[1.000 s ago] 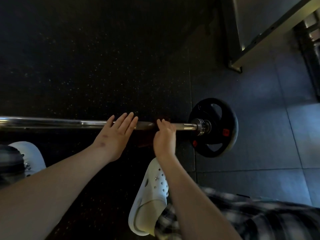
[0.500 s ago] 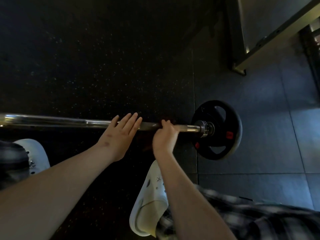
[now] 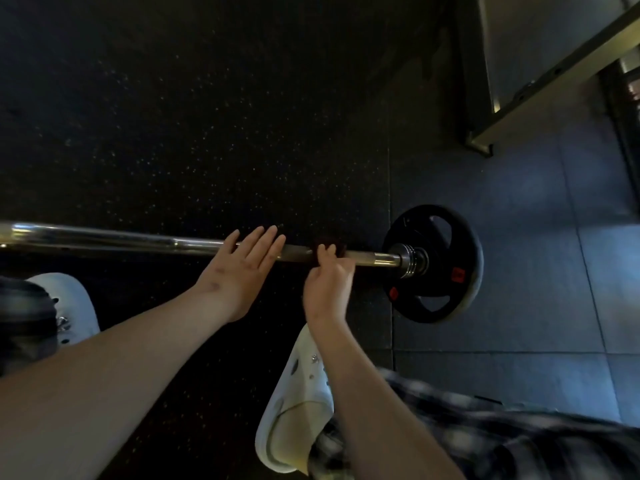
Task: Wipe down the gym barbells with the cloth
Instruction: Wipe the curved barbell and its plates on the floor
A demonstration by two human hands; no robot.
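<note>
Scarcely shifted mid-wipe, my right hand (image 3: 329, 289) grips cloth (image 3: 327, 241) round barbell (image 3: 104, 237), left hand (image 3: 242, 271) fingers straight; next, slide toward plate (image 3: 433, 233)

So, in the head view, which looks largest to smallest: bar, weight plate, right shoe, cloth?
1. bar, longest by far.
2. weight plate and right shoe: about alike; the shoe is nearer, so unranked.
3. cloth, smallest, mostly covered.

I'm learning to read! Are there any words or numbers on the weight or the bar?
Nothing can be read.
On the weight, right red mark: too blurred to read.
On the weight, lower red mark: too blurred to read.
On the bar and cloth: no text shows.
</note>
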